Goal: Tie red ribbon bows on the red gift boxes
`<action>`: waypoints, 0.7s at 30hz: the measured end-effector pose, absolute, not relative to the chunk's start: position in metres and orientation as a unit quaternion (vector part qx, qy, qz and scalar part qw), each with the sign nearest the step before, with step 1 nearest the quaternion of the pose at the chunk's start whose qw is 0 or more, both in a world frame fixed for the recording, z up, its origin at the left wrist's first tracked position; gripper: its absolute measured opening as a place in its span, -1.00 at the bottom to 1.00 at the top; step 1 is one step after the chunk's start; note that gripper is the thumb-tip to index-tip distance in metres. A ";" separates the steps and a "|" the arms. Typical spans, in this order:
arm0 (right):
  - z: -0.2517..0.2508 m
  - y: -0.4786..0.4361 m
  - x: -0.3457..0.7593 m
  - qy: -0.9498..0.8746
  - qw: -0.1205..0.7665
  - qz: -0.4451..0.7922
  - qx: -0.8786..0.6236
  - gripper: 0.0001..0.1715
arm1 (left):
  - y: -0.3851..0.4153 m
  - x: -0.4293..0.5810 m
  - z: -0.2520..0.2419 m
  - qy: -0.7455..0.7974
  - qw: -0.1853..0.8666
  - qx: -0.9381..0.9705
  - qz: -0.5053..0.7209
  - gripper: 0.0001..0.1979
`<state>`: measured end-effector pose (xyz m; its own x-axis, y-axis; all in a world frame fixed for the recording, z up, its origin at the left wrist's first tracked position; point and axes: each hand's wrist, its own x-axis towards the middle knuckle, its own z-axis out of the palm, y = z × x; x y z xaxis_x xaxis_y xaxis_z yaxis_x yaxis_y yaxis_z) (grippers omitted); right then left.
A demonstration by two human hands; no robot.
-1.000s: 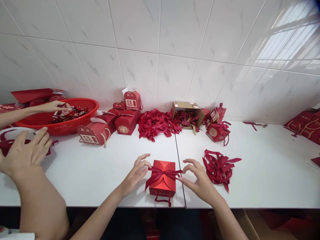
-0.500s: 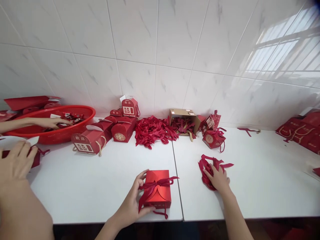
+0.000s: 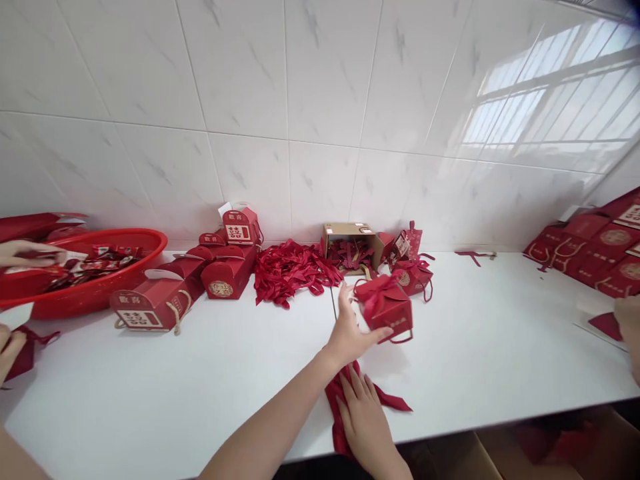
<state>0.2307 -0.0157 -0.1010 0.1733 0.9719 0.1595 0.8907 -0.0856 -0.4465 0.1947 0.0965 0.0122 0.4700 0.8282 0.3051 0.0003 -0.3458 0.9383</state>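
A red gift box (image 3: 393,308) with a ribbon bow on top is slightly blurred over the middle of the table. My left hand (image 3: 350,330) grips it by its near left side, thumb along the front and fingers at the back. Closer to the front edge, my right hand (image 3: 361,410) lies with stretched fingers on a bundle of dark red ribbons (image 3: 336,407), whose ends stick out on both sides. Just behind the held box stands another tied red box (image 3: 414,275).
Along the wall are a ribbon heap (image 3: 295,270), a cardboard box (image 3: 350,231) of ribbons, and several red boxes (image 3: 230,273). At left, co-workers' hands (image 3: 30,253) are by a red basin (image 3: 100,297) of wrapped sweets. More red boxes (image 3: 595,247) and another person's hand (image 3: 629,320) are at right.
My left hand has carried the tied box away from me and to the right. My right hand has brought the ribbon bundle leftward, close to the front edge. The view has turned right.
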 end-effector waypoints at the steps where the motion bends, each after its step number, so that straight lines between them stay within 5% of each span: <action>1: -0.096 -0.016 0.231 -0.631 0.239 0.098 -0.731 -0.45 | 0.095 0.204 0.011 0.285 0.491 0.726 0.388 0.01; 7: -0.086 -0.019 0.239 -0.589 0.390 0.160 -0.690 -0.52 | 0.083 0.158 -0.020 0.293 0.487 0.796 0.210 -0.20; 12: -0.095 -0.017 0.241 -0.424 0.563 0.315 -0.636 -0.58 | 0.071 0.108 -0.049 0.256 0.471 0.837 0.110 0.22; 16: -0.092 -0.016 0.226 -0.260 0.601 0.469 -0.592 -0.48 | 0.064 0.099 -0.055 0.314 0.460 0.818 0.145 0.20; 18: -0.084 -0.015 0.219 -0.257 0.606 0.495 -0.568 -0.47 | 0.067 0.096 -0.048 0.345 0.456 0.804 0.163 0.05; 21: -0.067 -0.010 0.219 -0.333 0.599 0.495 -0.534 -0.52 | 0.079 0.086 -0.033 0.349 0.456 0.805 0.150 -0.51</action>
